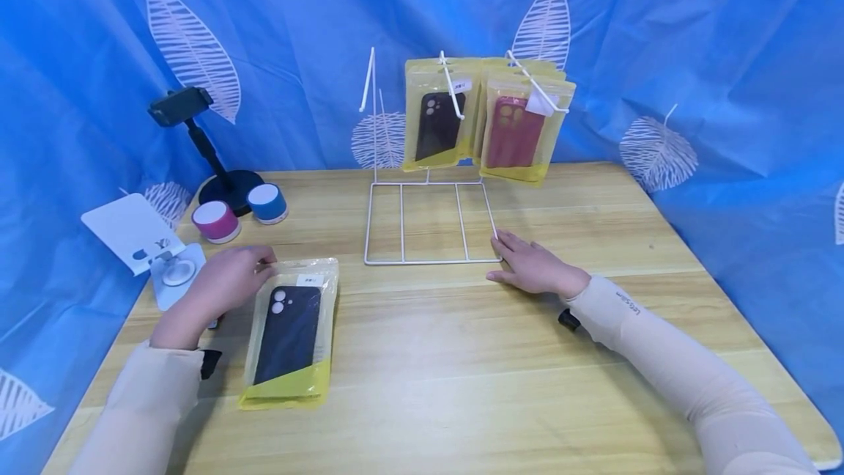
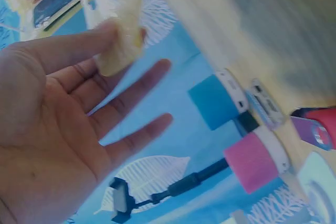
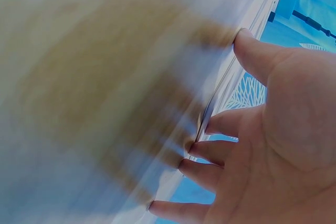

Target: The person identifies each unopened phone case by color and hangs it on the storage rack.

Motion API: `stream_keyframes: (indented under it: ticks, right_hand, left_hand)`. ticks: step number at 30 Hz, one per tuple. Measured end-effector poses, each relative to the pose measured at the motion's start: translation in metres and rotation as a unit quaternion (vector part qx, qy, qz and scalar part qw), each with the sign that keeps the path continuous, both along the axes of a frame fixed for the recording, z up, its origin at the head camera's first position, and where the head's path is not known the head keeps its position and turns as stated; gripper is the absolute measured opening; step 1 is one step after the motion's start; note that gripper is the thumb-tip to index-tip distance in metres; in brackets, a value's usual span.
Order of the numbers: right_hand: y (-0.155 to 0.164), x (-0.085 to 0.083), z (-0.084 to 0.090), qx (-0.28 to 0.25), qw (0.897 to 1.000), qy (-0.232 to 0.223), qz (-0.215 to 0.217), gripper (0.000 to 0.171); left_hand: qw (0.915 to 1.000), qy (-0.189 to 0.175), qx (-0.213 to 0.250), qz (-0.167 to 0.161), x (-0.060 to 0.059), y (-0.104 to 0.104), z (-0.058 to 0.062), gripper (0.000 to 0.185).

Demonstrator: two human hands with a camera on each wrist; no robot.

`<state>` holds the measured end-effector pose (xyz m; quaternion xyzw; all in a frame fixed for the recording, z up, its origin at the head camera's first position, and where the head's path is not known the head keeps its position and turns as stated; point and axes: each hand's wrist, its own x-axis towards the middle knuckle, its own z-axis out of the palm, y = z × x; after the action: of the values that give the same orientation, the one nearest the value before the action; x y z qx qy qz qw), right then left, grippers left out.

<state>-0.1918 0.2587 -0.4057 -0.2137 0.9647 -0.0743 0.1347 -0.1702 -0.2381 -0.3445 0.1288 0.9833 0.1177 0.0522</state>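
Note:
A black phone case in a clear and yellow zip bag (image 1: pixel 289 332) is at the left front, the bag's upper left corner by my left hand (image 1: pixel 227 277). In the left wrist view, thumb and forefinger pinch the edge of the bag (image 2: pixel 122 51), while the other fingers extend. My right hand (image 1: pixel 535 267) lies at the front right corner of a white wire display rack (image 1: pixel 428 263). Its fingers are spread and fairly straight, fingertips on the tabletop in the right wrist view. Bagged black (image 1: pixel 438 127) and red (image 1: pixel 516 132) phone cases hang from two rack hooks.
A third hook (image 1: pixel 366 83) at the rack's left carries nothing. Along the table's left side are a black phone stand (image 1: pixel 224 185), a pink round box (image 1: pixel 216 222), a blue one (image 1: pixel 267 204) and a white folding stand (image 1: pixel 174 270). A blue curtain (image 1: pixel 316 35) hangs behind.

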Motion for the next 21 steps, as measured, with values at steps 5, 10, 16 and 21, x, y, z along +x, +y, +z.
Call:
stream_keyframes:
  ticks: [5, 10, 16, 21]
  right_hand:
    - [0.001, 0.0, 0.0, 0.0, 1.0, -0.002, 0.0, 0.083]
    - [0.001, 0.0, 0.0, -0.001, 1.0, -0.001, 0.003, 0.083]
    - [0.001, 0.0, 0.0, -0.001, 1.0, 0.0, 0.0, 0.083]
    - [0.0, 0.0, -0.001, -0.001, 1.0, 0.002, 0.003, 0.083]
  left_hand:
    - [0.9959, 0.061, 0.052, -0.042, 0.01, 0.014, 0.015, 0.017]
    - [0.9863, 0.109, 0.1, -0.073, 0.019, 0.038, 0.03, 0.02]
    - [0.9715, 0.103, 0.193, -0.09, 0.015, 0.068, 0.04, 0.017]
    - [0.9519, 0.107, 0.257, -0.128, 0.01, 0.092, 0.045, 0.012]
